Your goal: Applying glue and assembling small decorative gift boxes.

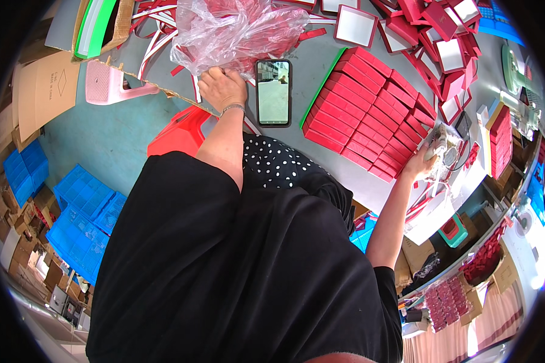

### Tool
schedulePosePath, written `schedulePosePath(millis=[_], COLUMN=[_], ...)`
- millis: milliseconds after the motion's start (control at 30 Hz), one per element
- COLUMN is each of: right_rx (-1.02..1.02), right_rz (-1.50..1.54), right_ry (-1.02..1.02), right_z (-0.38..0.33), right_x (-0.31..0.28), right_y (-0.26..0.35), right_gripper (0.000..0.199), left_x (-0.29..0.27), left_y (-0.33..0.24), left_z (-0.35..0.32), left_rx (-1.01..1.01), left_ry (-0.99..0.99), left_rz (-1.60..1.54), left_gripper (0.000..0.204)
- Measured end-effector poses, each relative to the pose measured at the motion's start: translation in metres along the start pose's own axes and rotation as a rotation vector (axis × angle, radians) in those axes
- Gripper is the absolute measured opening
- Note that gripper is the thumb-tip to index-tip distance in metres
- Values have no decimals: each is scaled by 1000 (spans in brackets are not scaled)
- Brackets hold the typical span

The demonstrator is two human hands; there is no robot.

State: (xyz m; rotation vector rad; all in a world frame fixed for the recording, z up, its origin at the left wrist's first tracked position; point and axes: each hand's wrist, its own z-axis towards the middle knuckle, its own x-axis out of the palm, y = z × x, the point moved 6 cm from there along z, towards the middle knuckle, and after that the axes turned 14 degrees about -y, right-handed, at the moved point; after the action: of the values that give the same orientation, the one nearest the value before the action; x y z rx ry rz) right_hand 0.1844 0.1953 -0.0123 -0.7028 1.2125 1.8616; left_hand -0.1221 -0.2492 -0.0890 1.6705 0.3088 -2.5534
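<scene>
My left hand (223,88) is closed, its curled fingers against the lower edge of a crumpled clear plastic bag (236,30) with red showing through. What those fingers hold, if anything, is hidden. Just right of it, a phone (274,93) with a lit screen lies on the grey table. My right hand (418,163) reaches past the near right corner of a block of stacked red boxes (363,109). Its fingers are closed round the edge of a clear, crinkled plastic bundle (444,148), whose contents I cannot make out.
Loose red boxes and white-lined lids (355,25) pile up at the far right. Red and white strips lie at the far left near a carton (120,24). A red plastic stool (178,131) and a pink plastic piece (112,85) stand left. Blue crates (82,233) sit on the floor.
</scene>
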Motion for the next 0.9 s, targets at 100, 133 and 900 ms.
schedulePosePath(millis=[100, 133, 900], right_rx=[-12, -7, -15], right_rz=[12, 4, -27], right_ry=[-14, -10, -3], right_z=[0, 0, -1], right_x=[0, 0, -4], right_y=[-1, -1, 8], right_gripper=[39, 39, 43], left_x=[0, 0, 1], left_y=[0, 0, 0], left_z=[0, 0, -1], left_rx=[0, 0, -7], left_ry=[2, 0, -9], left_rz=[3, 3, -22], left_gripper=[26, 26, 25])
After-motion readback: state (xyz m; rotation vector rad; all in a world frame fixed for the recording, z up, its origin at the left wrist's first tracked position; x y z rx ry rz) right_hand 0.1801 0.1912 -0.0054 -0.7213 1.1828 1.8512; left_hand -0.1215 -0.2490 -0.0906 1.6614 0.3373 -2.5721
